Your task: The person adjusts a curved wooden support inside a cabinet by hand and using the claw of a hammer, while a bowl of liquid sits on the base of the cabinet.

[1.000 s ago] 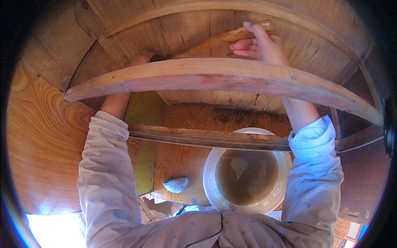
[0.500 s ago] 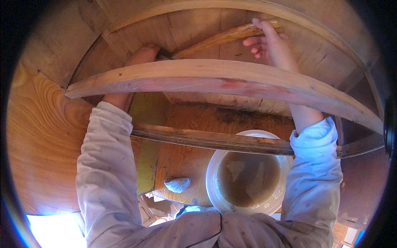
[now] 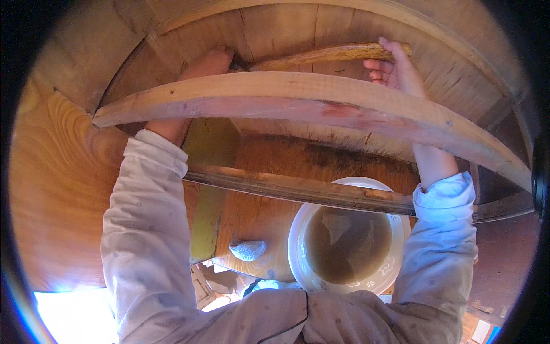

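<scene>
Inside a planked wooden frame, my right hand (image 3: 395, 71) holds the right end of a yellowish wooden stick (image 3: 321, 56), thumb over it and fingers curled below. The stick runs leftward to a dark piece (image 3: 239, 66) that I cannot make out, where my left hand (image 3: 209, 62) is closed, its grip partly hidden. A curved pale wooden beam (image 3: 275, 92) crosses in front of both hands and hides my wrists. Above are wooden planks (image 3: 275, 31).
A lower dark-edged rail (image 3: 286, 189) crosses over a white basin (image 3: 298, 252) of murky brown water. A balled pale cloth (image 3: 247, 249) lies left of it on the wooden board (image 3: 229, 223). A wood-grain panel (image 3: 57, 189) stands at the left.
My right hand has moved rightward with the stick's end, which now lies lower and flatter. My left hand has risen and shifted right, showing more above the beam.
</scene>
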### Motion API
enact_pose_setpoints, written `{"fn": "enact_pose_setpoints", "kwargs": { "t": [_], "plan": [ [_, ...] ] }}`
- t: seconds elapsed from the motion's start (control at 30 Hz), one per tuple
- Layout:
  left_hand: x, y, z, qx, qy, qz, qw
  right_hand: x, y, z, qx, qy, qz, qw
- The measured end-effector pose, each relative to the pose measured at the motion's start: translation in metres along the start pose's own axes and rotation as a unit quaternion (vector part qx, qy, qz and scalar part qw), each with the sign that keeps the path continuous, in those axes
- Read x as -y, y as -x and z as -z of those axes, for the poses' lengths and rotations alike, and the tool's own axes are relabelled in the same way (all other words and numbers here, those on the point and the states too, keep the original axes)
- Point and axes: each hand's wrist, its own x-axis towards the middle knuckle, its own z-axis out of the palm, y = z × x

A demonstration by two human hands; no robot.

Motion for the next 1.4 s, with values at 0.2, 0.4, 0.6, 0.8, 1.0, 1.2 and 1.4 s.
{"fn": "enact_pose_setpoints", "kwargs": {
  "t": [0.2,0.4,0.6,0.8,1.0,1.2,1.4],
  "plan": [
    [0.008,-0.009,-0.01,0.037,-0.116,-0.005,0.993,0.009,0.012,0.003,0.021,0.022,-0.012,0.999],
    [0.038,-0.009,-0.039,-0.024,-0.077,0.03,0.996,0.023,0.019,0.007,0.037,0.157,0.017,0.987],
    [0.047,-0.007,-0.061,0.01,0.276,0.137,0.951,0.016,0.023,0.012,0.005,0.151,0.002,0.989],
    [0.042,-0.01,-0.067,-0.125,0.13,0.022,0.983,-0.009,0.015,0.054,0.016,0.231,0.055,0.971],
    [0.067,0.016,-0.092,-0.178,0.126,0.019,0.976,-0.041,0.036,0.078,0.157,0.002,0.164,0.974],
    [0.062,0.041,-0.1,-0.117,0.004,-0.018,0.993,-0.071,0.014,0.117,0.059,0.312,0.202,0.927],
    [0.058,0.025,-0.089,-0.102,0.377,0.026,0.92,0.006,0.04,0.01,-0.025,0.234,0.112,0.965]
  ]
}}
